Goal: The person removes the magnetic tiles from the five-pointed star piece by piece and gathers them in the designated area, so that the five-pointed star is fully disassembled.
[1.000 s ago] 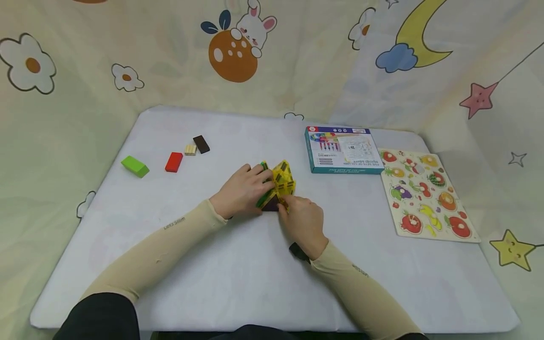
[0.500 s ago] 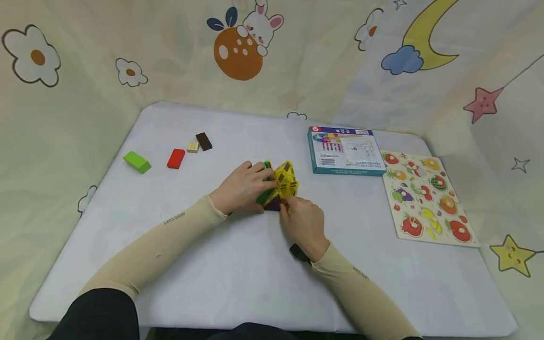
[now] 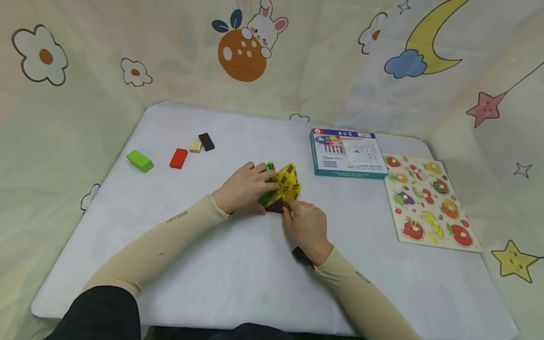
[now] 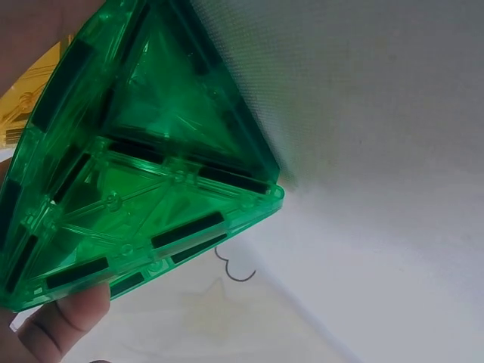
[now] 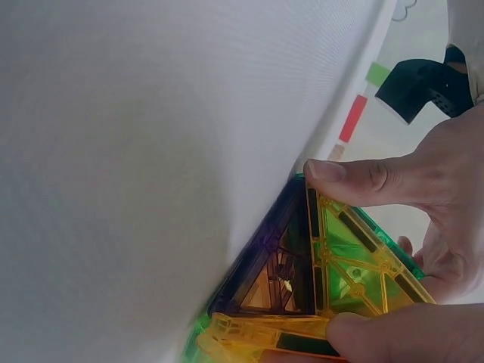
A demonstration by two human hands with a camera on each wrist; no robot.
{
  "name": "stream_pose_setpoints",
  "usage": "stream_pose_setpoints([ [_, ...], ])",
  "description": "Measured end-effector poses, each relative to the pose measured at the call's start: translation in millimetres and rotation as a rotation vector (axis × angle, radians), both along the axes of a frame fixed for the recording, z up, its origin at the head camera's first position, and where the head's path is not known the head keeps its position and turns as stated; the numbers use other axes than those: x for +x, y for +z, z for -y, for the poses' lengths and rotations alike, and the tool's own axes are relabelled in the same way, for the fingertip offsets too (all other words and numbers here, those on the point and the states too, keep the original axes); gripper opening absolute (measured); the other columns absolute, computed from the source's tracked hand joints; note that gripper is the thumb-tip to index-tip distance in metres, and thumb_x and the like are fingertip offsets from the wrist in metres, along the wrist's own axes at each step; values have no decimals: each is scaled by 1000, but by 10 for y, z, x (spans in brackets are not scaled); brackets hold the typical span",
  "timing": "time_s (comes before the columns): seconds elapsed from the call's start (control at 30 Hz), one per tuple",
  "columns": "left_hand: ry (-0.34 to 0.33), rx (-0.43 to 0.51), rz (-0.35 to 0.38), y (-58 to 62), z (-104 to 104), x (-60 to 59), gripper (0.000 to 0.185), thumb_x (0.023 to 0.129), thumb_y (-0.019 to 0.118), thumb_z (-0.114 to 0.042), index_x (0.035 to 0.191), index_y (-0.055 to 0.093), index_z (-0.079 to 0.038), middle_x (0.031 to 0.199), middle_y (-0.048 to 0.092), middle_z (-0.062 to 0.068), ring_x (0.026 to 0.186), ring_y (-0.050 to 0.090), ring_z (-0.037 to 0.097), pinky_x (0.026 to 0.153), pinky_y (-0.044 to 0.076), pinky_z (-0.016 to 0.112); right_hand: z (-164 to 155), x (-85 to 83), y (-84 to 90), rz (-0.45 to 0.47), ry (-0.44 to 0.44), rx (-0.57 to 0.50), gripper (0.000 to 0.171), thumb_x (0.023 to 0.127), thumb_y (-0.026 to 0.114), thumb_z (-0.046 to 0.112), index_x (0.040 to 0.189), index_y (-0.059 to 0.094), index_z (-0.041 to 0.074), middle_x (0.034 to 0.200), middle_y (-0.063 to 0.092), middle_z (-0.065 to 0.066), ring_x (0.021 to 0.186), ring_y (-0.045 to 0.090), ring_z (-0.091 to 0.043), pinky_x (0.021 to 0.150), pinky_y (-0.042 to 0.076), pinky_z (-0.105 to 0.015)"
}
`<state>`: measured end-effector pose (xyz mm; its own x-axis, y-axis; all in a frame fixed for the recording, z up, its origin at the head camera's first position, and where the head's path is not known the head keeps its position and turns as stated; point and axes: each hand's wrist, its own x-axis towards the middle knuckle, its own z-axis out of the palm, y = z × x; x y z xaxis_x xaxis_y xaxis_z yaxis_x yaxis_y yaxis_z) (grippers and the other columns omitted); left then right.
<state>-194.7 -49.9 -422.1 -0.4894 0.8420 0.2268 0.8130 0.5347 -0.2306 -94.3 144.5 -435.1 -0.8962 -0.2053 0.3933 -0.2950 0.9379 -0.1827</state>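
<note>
A: Far left of the surface [image 3: 238, 264], about 10 o'clock from the hands: green block [image 3: 140, 160], red block [image 3: 178, 157], small tan block [image 3: 195, 146], dark brown block [image 3: 206, 141], lying in a loose row, well apart from the work.

B: And centre?

A: The tile structure [image 3: 282, 188] sits mid-surface: clear magnetic tiles, yellow, green and a dark purple one low at the front. Left hand [image 3: 244, 188] comes in from 9 o'clock, fingers curled round the green triangular tile [image 4: 144, 162]; the left wrist view shows a fingertip under its lower corner. Likely bracing that side so the panels do not fold.

B: Right hand?

A: Right hand [image 3: 307, 225] reaches from 5 o'clock. Thumb and finger pinch the yellow tile [image 5: 355, 257] at its edges, the thumb at the tip where it meets the purple tile [image 5: 268, 261]. The grip looks set to hold the yellow edge against its neighbours.

B: Further right?

A: Teal-edged box [image 3: 346, 152] at 2 o'clock, flat. Just beside it, at 3 o'clock, the fruit puzzle board [image 3: 429, 200]. Neither is touched. A cartoon-print cloth [image 3: 106, 56] hangs around the back and sides.
</note>
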Motion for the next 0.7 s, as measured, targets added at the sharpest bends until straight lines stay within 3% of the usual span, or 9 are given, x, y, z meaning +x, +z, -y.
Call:
stream_pose_setpoints([
  [0.23, 7, -4, 2, -16, 10, -15, 81, 63, 88, -70, 131, 72, -28, 128, 69, -1, 100, 57, 23, 77, 46, 37, -45, 54, -1, 52, 18, -37, 9, 87, 82, 15, 89, 79, 7, 78, 79, -8, 63, 74, -24, 51, 56, -37],
  [0.4, 21, -1, 10, -23, -1, -44, 81, 65, 89, -69, 132, 71, -28, 129, 68, -1, 102, 58, 23, 77, 47, 37, -141, 106, -12, 108, 79, -93, 8, 88, 80, 14, 94, 78, 8, 84, 79, -3, 68, 73, -19, 55, 57, -35],
  [0.53, 37, 0, 27, -25, -22, -62, 82, 66, 88, -69, 134, 71, -27, 129, 67, 1, 103, 58, 24, 78, 48, 39, -334, 120, -22, 224, 113, -186, 13, 95, 74, 17, 103, 75, 6, 89, 77, -4, 64, 61, -11, 59, 53, -30],
  [0.7, 52, 24, 52, -34, -61, -65, 82, 67, 89, -68, 134, 70, -25, 130, 66, 3, 105, 59, 25, 80, 49, 40, -694, 138, -19, 375, 20, -290, 18, 102, 66, 18, 110, 73, 4, 85, 73, -5, 58, 48, -8, 54, 41, -24],
])
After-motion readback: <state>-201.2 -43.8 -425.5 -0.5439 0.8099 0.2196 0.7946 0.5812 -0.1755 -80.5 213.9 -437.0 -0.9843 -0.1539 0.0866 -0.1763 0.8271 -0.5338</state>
